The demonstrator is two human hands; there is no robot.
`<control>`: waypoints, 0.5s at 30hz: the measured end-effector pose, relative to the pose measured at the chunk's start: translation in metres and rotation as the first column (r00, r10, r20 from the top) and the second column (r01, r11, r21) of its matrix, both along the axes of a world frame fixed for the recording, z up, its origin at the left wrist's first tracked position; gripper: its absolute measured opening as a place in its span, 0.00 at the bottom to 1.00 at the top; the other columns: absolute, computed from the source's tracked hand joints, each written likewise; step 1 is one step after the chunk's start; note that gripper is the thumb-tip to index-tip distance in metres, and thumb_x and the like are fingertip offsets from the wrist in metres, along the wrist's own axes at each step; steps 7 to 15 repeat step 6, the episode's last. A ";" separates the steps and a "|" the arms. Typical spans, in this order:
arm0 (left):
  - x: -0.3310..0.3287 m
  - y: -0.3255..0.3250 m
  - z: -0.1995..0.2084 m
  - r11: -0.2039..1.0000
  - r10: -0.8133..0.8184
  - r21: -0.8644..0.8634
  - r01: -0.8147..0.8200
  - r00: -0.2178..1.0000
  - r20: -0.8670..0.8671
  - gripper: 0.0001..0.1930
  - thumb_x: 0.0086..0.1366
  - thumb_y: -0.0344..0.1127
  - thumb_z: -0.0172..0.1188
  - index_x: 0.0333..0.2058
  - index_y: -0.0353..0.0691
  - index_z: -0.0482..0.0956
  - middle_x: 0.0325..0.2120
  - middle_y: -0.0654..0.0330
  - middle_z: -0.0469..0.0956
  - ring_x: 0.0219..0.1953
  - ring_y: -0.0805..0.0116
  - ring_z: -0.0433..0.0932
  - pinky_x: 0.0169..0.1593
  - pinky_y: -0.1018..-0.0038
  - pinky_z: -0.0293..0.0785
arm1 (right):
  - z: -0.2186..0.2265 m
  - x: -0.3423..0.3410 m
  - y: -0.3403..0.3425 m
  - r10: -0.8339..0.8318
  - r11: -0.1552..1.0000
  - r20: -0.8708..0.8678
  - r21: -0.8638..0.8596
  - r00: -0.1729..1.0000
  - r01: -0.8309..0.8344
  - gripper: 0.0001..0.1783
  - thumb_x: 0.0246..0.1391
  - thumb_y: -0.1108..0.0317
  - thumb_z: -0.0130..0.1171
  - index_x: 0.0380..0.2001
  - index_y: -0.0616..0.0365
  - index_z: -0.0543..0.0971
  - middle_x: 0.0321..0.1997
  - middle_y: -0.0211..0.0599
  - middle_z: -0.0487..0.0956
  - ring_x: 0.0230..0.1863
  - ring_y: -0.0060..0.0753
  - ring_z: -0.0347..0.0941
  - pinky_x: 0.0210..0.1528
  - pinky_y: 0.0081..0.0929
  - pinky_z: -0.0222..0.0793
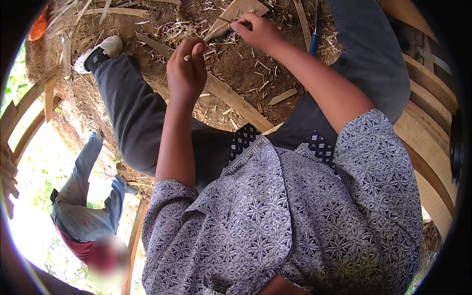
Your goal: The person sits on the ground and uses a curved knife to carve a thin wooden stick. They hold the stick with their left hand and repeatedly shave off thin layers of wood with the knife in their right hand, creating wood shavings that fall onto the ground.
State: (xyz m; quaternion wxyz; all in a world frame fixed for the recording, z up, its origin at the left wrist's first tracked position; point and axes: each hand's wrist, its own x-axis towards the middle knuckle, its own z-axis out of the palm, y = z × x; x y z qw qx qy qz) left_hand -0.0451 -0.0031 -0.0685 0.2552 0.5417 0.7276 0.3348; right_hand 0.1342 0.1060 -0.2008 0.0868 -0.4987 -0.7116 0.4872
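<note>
My left hand (188,69) is closed around a thin, pale wooden stick (212,33), which points up and to the right from the fingers. Just beyond and to the right, my right hand (256,32) is pinched at the far end of this stick. A small dark shape lies by the right fingertips; too little of it shows to tell what it is. Both hands are above the ground, between my spread legs. Behind the right fingers is a flat wooden piece (250,7).
Wood shavings cover the brown dirt. A long wooden board (238,102) runs toward my lap. Right of the hands is a tool with a blue handle (313,45). Curved wooden pieces (430,132) stand at the right. Another person (86,211) is at the lower left.
</note>
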 end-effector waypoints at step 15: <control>-0.001 0.000 0.001 1.000 -0.001 -0.013 0.002 1.000 0.024 0.18 0.78 0.44 0.46 0.38 0.37 0.77 0.23 0.60 0.76 0.25 0.69 0.78 0.33 0.72 0.74 | 0.011 -0.004 0.000 0.082 0.994 -0.044 -0.075 0.996 -0.085 0.22 0.59 0.41 0.61 0.41 0.46 0.82 0.30 0.38 0.83 0.33 0.38 0.82 0.37 0.39 0.74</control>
